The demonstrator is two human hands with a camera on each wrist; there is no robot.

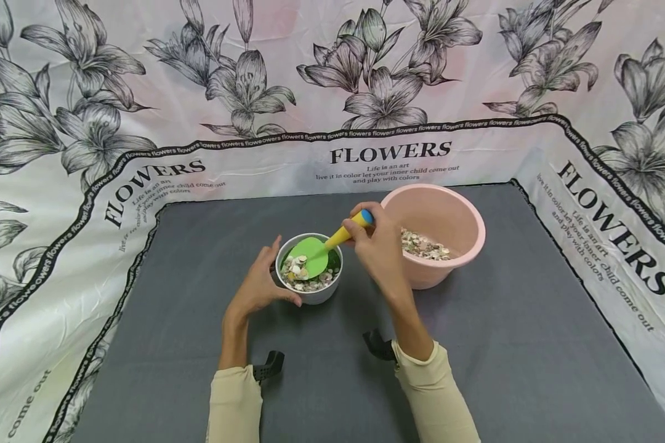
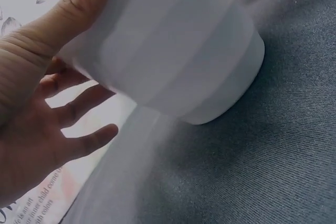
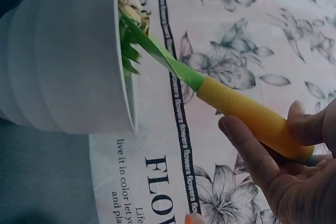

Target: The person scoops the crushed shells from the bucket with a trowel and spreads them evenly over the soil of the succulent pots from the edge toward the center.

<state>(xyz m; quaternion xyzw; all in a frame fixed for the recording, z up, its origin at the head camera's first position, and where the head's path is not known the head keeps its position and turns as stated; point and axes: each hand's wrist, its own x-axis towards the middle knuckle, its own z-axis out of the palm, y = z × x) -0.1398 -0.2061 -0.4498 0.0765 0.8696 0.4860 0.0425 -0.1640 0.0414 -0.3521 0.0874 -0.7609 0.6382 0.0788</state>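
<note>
A white ribbed pot (image 1: pixel 317 298) stands on the grey cloth, partly filled with small mixed pebbles (image 1: pixel 322 283). My left hand (image 1: pixel 255 282) holds it from the left, thumb on the near side and fingers round the far side. In the left wrist view the thumb (image 2: pixel 79 3) lies along the pot wall. My right hand (image 1: pixel 381 249) grips the yellow handle of a small green trowel (image 1: pixel 310 253), whose blade is tilted inside the pot with pebbles at its tip. Green leaf-like points (image 3: pixel 128 51) show at the rim in the right wrist view.
A pink tub (image 1: pixel 432 278) with more pebbles (image 1: pixel 423 245) in it stands right of the pot, behind my right hand. Grey cloth (image 1: pixel 504 344) covers the table. A white flower-printed sheet (image 1: pixel 288 166) rises along the back and sides.
</note>
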